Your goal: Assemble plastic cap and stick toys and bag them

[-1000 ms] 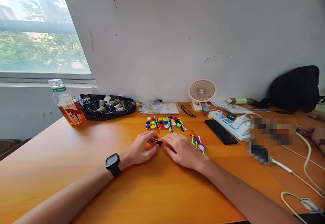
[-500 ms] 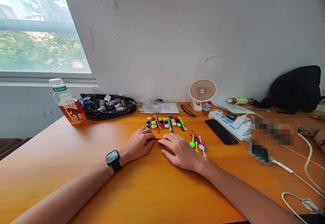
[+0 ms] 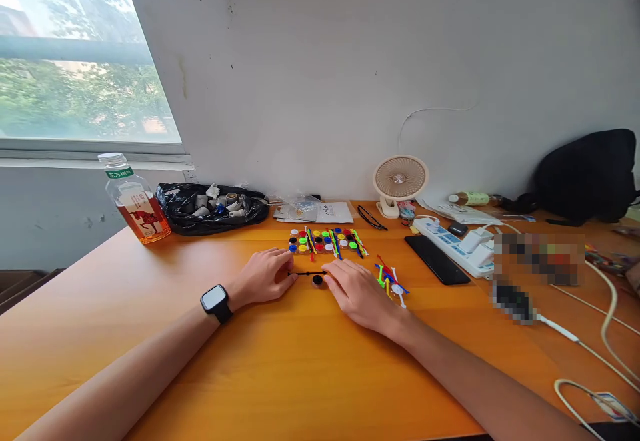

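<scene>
A thin black stick [image 3: 307,273] lies level between my two hands, just above or on the wooden table. My left hand [image 3: 265,277], with a black watch on the wrist, has its fingertips closed at the stick's left end. At the right end are the closed fingertips of my right hand [image 3: 356,291], partly hiding it. Just below the stick sits a small round piece with a black top [image 3: 317,280], close to my right thumb. Coloured plastic sticks and a white disc [image 3: 397,289] lie beyond my right hand, partly covered by it.
Behind my hands are rows of colourful round-topped pieces [image 3: 319,241] with bundled sticks. A phone [image 3: 436,259] and power strip [image 3: 453,246] lie to the right, a fan [image 3: 400,179] at the back. A drink bottle [image 3: 139,207] and black bag [image 3: 210,217] stand at left.
My hands have moved slightly apart, the left one to the left. More of the black stick shows between them, and the black-topped round piece is now uncovered.
</scene>
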`<action>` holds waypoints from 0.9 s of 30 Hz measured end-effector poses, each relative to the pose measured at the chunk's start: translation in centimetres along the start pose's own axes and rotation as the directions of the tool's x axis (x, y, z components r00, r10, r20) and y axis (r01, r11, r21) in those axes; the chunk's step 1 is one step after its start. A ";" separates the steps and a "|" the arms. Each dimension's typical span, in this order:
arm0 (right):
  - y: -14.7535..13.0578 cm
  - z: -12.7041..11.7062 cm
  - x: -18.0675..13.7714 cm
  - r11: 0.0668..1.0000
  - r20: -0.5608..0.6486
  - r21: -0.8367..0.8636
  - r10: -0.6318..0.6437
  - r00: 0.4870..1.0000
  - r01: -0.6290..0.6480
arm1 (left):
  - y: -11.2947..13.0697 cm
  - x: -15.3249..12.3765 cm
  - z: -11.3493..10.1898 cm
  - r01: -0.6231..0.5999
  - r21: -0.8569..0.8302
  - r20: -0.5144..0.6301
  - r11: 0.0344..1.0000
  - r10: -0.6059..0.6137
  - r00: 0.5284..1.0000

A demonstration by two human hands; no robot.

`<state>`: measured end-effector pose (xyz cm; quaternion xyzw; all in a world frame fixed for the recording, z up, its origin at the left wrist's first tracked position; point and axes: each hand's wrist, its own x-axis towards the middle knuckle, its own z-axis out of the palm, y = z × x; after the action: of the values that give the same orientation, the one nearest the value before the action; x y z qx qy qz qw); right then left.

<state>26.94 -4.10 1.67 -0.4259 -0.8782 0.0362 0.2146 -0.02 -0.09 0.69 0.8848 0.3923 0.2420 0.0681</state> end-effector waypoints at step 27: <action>1.7 1.0 0.5 0.971 -0.075 0.210 0.137 0.988 -0.118 | 0.2 0.3 1.2 0.098 -0.418 0.018 0.903 -0.100 0.995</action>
<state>27.48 -2.53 0.51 -0.4583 -0.8302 0.1212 0.2935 0.86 0.09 -0.15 0.8282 0.3759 0.3183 0.2675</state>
